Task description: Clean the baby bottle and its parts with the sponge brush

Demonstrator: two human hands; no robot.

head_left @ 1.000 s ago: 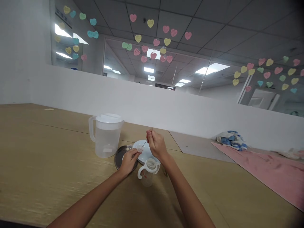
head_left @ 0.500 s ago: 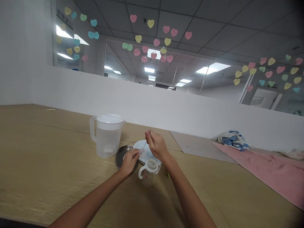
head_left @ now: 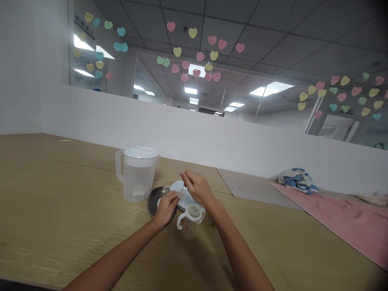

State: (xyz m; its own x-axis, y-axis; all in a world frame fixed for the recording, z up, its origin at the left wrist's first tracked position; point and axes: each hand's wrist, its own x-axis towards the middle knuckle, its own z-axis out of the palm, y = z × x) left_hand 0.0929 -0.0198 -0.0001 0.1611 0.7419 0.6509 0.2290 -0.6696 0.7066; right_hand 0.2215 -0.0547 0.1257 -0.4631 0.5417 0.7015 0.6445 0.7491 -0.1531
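My left hand (head_left: 165,208) pinches a small translucent round plastic piece (head_left: 181,194), possibly a bottle part, over the edge of a pale plate (head_left: 188,202). Above it, the fingers of my right hand (head_left: 198,188) are closed on a thin rod (head_left: 182,187), its lower end reaching into the round piece. What the tip of the rod looks like is hidden. Just in front of both hands stands an open clear bottle (head_left: 189,231) fitted with a white two-handled collar. A dark round tray (head_left: 153,202) lies partly under my left hand, with a small clear item (head_left: 166,189) on it.
A lidded translucent pitcher (head_left: 138,178) stands to the left behind the tray. On the right are a pink cloth (head_left: 342,218) and a crumpled blue-and-white cloth (head_left: 297,180). A white wall (head_left: 182,133) closes off the back of the table.
My right hand has shifted slightly left and down, and the rod now stands more upright in the round piece. My left hand keeps its hold almost unmoved.
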